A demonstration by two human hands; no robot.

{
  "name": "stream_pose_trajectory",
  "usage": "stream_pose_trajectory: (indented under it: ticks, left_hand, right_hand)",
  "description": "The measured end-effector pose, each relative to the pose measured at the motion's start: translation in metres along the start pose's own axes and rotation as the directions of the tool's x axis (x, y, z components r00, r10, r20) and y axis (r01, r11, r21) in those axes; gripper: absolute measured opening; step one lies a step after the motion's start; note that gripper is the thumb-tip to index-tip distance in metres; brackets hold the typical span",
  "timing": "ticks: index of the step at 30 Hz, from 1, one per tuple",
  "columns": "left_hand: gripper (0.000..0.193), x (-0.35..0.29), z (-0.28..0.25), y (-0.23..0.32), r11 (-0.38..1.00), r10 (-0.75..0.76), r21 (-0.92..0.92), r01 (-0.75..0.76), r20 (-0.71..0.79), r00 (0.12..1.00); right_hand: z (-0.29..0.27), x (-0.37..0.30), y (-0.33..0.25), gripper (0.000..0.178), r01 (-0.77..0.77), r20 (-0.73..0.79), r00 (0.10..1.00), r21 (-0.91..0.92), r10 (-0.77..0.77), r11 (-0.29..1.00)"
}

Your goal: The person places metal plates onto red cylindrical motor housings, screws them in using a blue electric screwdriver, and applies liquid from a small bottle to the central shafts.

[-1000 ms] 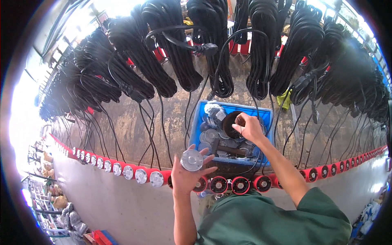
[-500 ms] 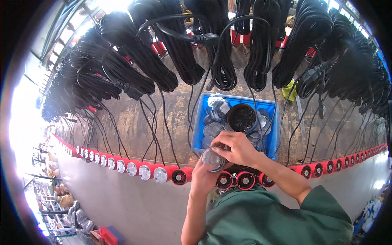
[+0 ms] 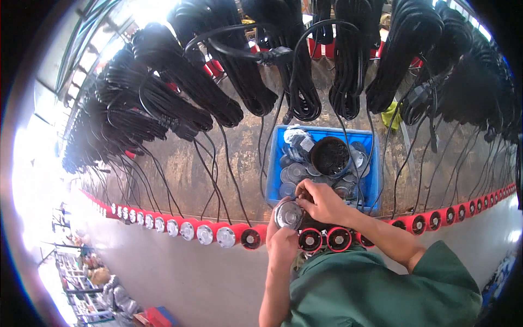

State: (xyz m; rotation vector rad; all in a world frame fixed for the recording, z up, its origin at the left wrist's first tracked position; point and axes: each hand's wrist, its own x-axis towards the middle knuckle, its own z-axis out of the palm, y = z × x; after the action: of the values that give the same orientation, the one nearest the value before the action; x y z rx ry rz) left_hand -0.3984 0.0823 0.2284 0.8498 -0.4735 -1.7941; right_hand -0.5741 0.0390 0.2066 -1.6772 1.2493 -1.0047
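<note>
My left hand [image 3: 281, 244] is closed round a clear-grey round cover [image 3: 289, 216], held face up above the row of red cylinders at the table's near edge. My right hand [image 3: 322, 203] is just beyond the cover's far right rim, its thumb and fingers pinched together. Whatever is between those fingertips is too small to make out. Close by, a red cylinder [image 3: 251, 238] with an open dark end lies left of my left hand. Beyond my hands, a blue bin [image 3: 277, 144] contains several similar covers [image 3: 297, 172] and a round dark tub [image 3: 330, 156] of small dark parts.
Thick bundles of black cable [image 3: 229, 65] hang across the far side, their thin leads running down to the cylinders. Left-hand cylinders [image 3: 225, 236] have pale covers on; right-hand ones [image 3: 418, 224] show dark ends. A yellow-green cloth [image 3: 390, 115] lies on the worn wooden table [image 3: 239, 158].
My right hand's fingers have lifted off the cover's face to beyond its far rim. My left hand still holds the cover, turned slightly. The whole view has shifted a little.
</note>
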Motion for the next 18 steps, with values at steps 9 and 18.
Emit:
stream_pose_trajectory:
  ticks: [9, 18]
  left_hand:
    - [0.079, 0.004, -0.022, -0.012, 0.953, 0.193, -0.216, -0.211, -0.099, 0.976]
    - [0.07, -0.004, -0.055, -0.022, 0.899, 0.219, -0.379, -0.219, -0.044, 0.975]
  right_hand:
    - [0.061, -0.041, 0.008, 0.024, -0.382, 0.14, 0.922, 0.464, 0.36, 0.799]
    - [0.005, 0.017, 0.053, 0.022, -0.17, -0.171, 0.972, -0.043, 0.161, 0.984]
